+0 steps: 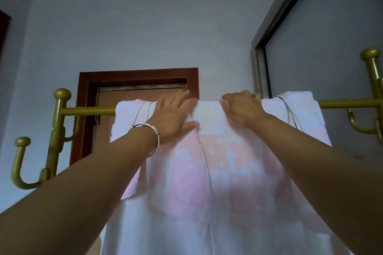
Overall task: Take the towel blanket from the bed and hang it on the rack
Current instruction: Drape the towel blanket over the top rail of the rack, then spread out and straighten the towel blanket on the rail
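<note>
Towel blanket [207,172]: pink and white patchwork pattern, draped over the horizontal bar of the rack [89,110], hanging down in long folds below both hands. Already off the bed (which is out of view).

Left hand [172,118]: palm down, fingers spread and extended, pressed flat on the cloth where it crosses the bar; thumb tucked below against the hanging part. An open, flattening grip, nothing pinched. A silver bangle [152,136] sits on this wrist.

Right hand [241,107]: just beside the left, a narrow strip of white cloth between them. Fingers curled down over the top of the bar, its grip closed around the towel blanket's fold there.

Rack: gold-coloured metal. Bare bar runs outward from the left hand to an upright post with a ball finial [62,94] and curved hooks below; bare bar likewise runs outward from the right hand to a second post [372,64].

Two thin grey cords [290,114] lie over the cloth, outboard of the right hand.

Behind the hands: a red-brown door frame [136,74] in a pale blue wall [134,16].
</note>
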`<control>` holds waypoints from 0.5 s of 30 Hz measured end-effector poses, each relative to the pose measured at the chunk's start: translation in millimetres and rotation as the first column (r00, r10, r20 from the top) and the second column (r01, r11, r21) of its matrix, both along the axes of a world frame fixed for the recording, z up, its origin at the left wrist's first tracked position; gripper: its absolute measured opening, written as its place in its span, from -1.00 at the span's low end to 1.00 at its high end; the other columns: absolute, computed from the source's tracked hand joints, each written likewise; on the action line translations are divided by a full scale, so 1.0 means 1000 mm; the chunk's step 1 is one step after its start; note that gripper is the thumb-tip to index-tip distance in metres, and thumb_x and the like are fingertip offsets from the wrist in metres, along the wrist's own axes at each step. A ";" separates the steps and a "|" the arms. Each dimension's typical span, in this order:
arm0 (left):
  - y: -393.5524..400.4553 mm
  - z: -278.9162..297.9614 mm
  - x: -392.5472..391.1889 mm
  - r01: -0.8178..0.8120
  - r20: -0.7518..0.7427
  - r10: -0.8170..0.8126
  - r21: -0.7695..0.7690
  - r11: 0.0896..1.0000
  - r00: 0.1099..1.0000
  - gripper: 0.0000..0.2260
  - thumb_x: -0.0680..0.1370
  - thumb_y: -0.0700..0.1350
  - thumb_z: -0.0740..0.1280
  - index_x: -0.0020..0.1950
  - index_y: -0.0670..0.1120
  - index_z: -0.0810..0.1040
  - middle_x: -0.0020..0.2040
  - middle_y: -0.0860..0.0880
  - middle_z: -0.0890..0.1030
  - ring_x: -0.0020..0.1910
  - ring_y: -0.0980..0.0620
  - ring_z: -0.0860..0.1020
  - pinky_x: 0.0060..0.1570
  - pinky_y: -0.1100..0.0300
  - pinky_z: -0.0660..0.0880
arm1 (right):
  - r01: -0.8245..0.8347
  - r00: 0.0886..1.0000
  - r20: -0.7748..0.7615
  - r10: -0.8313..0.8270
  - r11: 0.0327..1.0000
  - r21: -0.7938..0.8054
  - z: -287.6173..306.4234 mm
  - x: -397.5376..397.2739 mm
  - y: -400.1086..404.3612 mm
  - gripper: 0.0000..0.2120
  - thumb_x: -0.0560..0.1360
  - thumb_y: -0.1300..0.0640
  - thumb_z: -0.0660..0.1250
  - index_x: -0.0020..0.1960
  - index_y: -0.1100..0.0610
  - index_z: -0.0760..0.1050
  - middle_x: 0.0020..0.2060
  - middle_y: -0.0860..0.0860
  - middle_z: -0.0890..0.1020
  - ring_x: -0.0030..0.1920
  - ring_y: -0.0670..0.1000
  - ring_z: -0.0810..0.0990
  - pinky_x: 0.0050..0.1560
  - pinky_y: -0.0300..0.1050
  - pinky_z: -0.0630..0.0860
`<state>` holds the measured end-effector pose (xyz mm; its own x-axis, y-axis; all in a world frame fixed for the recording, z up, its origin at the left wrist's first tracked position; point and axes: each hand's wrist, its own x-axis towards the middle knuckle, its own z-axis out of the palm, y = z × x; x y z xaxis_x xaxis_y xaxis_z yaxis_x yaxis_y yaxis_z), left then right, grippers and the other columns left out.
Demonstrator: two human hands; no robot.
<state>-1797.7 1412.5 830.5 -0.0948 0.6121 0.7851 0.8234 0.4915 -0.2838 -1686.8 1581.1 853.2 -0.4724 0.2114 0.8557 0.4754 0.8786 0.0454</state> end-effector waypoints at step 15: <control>0.002 -0.119 0.012 -0.257 -0.689 -0.067 -0.356 0.898 0.722 -0.56 0.49 -0.11 0.21 0.38 -0.04 0.39 0.49 -0.08 0.31 0.48 -0.11 0.25 0.36 -0.34 0.17 | -0.066 0.997 0.048 0.062 0.995 0.081 -0.043 0.011 -0.033 -0.54 0.59 0.05 0.07 0.47 0.12 0.20 0.51 0.11 0.21 0.50 0.12 0.15 0.44 0.02 0.12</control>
